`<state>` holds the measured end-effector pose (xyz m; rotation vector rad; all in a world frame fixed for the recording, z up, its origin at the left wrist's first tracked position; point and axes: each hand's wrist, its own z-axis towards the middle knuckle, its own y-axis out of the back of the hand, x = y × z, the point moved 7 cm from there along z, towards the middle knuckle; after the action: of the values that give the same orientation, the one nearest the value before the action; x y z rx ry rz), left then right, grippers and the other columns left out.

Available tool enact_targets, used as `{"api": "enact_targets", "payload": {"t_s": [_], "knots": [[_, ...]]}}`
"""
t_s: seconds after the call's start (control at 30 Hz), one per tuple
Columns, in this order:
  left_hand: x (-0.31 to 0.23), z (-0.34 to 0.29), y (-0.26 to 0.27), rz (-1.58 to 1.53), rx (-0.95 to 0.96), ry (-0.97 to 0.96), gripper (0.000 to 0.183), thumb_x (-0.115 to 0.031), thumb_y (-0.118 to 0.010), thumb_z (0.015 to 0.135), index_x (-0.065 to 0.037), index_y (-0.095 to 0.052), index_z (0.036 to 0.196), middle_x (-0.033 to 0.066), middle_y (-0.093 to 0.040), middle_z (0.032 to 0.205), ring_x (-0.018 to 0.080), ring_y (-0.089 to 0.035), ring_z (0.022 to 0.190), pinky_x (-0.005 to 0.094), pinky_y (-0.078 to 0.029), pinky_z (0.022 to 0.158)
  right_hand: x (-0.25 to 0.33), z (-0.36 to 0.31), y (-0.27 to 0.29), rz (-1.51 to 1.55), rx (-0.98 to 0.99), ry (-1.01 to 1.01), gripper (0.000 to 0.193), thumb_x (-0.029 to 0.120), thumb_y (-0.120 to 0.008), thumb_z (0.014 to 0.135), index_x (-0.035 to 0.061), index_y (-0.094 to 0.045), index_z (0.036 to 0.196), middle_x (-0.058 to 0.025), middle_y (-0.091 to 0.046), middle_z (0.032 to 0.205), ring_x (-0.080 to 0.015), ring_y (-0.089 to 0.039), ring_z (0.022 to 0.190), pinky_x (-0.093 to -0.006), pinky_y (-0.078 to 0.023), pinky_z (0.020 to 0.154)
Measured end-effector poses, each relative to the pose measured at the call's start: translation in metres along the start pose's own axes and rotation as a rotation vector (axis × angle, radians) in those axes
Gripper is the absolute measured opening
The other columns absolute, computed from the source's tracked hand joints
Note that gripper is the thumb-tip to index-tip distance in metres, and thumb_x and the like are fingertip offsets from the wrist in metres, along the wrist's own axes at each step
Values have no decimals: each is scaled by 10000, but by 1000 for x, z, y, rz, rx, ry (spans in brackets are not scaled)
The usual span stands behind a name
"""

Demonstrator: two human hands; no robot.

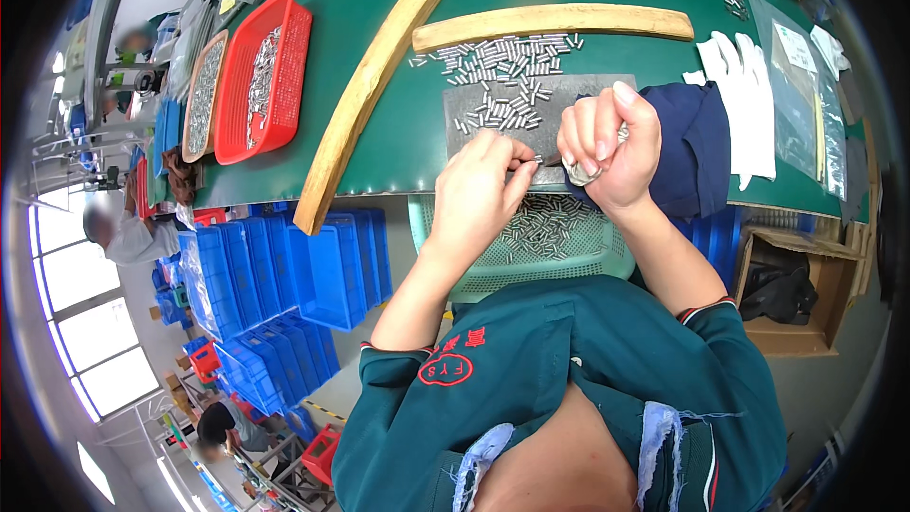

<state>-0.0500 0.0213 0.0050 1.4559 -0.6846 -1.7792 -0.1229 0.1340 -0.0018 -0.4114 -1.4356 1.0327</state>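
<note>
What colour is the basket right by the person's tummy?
The basket is pale green; it shows best in the head view.

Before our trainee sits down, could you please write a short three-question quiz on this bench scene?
1. True or false: the light green basket holds metal pins.
2. Which of the person's hands is nearer the white glove?
3. Fill in the number: ___ long wooden strips lie on the green table.

Key: 1. True. 2. The right hand. 3. Two.
</note>
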Motion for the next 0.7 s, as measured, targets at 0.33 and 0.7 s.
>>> {"api": "enact_targets", "payload": {"t_s": [0.33, 0.7], "knots": [[4, -1, 0, -24, -12, -4, 91, -45, -693, 721, -41, -623, 780, 45, -532, 701, 141, -527, 576, 253, -427, 504, -1, 0, 0, 67, 15, -6, 480, 217, -340, 911, 82, -341, 451, -45, -346, 381, -118, -316, 323, -267, -314, 366], [2, 1, 0, -8, 15, -41, 72, -58, -678, 723, -47, -627, 773, 54, -524, 697, 176, -536, 617, 286, -440, 550, -3, 1, -6, -105, 33, -15, 478, 196, -357, 909, 68, -332, 448, -47, -348, 387, -121, -331, 338, -264, -302, 369]]}}
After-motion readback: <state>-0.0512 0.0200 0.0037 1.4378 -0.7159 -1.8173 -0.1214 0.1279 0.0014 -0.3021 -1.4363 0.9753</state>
